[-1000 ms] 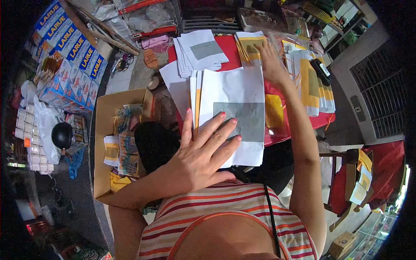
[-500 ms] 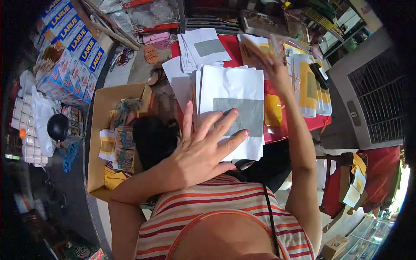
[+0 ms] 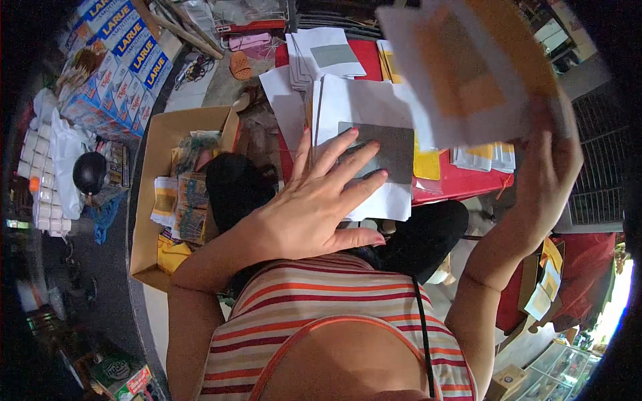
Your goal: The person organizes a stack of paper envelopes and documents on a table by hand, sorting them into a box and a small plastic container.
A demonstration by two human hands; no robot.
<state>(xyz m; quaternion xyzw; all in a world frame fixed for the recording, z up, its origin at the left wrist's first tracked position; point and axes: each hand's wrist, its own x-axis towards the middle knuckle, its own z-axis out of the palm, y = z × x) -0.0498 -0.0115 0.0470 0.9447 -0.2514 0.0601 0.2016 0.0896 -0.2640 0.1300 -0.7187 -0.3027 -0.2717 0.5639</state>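
Observation:
My left hand (image 3: 319,200) lies flat with spread fingers on a white sheet with a grey square (image 3: 374,144), the top of a pile on the red table (image 3: 461,184). My right hand (image 3: 552,167) is raised near the camera and grips a white sheet with an orange-gold square (image 3: 468,70), which is blurred and hides part of the table behind it. Another stack of white sheets with a grey square (image 3: 324,57) lies at the table's far side.
A cardboard box (image 3: 150,200) with bundled printed papers sits left of my lap. Blue LARUE cartons (image 3: 120,47) are stacked at the far left. Gold-faced sheets (image 3: 485,157) lie on the table's right. A grey grille (image 3: 598,180) and a red chair (image 3: 575,267) stand at right.
My right hand has lifted a gold-faced sheet from the far stack and brought it up close to the camera. My left hand has stayed pressed on the grey-square sheet.

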